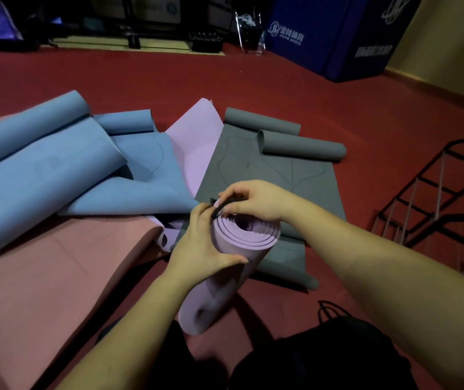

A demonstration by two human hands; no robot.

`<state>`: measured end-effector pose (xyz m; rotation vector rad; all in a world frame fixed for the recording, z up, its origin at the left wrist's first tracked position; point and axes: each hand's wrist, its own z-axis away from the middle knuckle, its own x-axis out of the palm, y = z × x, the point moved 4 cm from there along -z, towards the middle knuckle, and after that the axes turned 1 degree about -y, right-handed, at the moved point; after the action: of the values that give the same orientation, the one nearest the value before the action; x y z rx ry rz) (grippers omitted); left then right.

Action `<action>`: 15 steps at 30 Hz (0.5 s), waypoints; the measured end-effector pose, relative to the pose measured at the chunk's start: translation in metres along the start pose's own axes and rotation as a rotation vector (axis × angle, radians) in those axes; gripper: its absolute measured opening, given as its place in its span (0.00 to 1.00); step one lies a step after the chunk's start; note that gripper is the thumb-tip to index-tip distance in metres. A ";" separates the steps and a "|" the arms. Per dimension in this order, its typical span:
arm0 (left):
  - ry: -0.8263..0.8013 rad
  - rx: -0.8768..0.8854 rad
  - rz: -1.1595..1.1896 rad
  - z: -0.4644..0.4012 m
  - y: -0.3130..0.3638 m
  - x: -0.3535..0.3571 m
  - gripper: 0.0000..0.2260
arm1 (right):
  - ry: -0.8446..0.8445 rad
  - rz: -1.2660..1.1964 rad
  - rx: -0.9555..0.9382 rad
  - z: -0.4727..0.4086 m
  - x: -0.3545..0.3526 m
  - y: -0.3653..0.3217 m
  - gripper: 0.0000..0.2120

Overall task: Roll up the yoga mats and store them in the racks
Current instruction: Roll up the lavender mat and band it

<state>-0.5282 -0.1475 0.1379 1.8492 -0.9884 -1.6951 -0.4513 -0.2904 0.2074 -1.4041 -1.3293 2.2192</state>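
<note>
A rolled lilac yoga mat (219, 280) stands tilted in front of me, its spiral end facing up. My left hand (197, 249) grips the roll near its top, thumb across the side. My right hand (253, 201) pinches a black strap (218, 210) just above the roll's upper rim. Behind them lie unrolled mats: blue mats (56, 175), a pink-lilac mat (194, 144), a grey mat (267, 164) and a salmon mat (42, 291). A black metal rack (433, 198) stands at the right.
The floor (366, 108) is dark red. Blue padded gym blocks (338, 32) stand at the far right, dark equipment along the back wall. Another black strap (329, 308) lies on the floor near my knees.
</note>
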 end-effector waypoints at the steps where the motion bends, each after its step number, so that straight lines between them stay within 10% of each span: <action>1: 0.006 -0.001 0.012 -0.001 0.000 -0.001 0.55 | 0.049 0.036 -0.010 0.002 -0.002 0.001 0.07; 15: 0.105 -0.147 0.117 -0.011 -0.012 -0.010 0.46 | 0.392 0.243 0.133 0.024 -0.038 0.049 0.07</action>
<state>-0.5150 -0.1341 0.1373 1.7323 -0.8865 -1.5425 -0.4367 -0.3542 0.1967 -1.9079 -0.9060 1.9762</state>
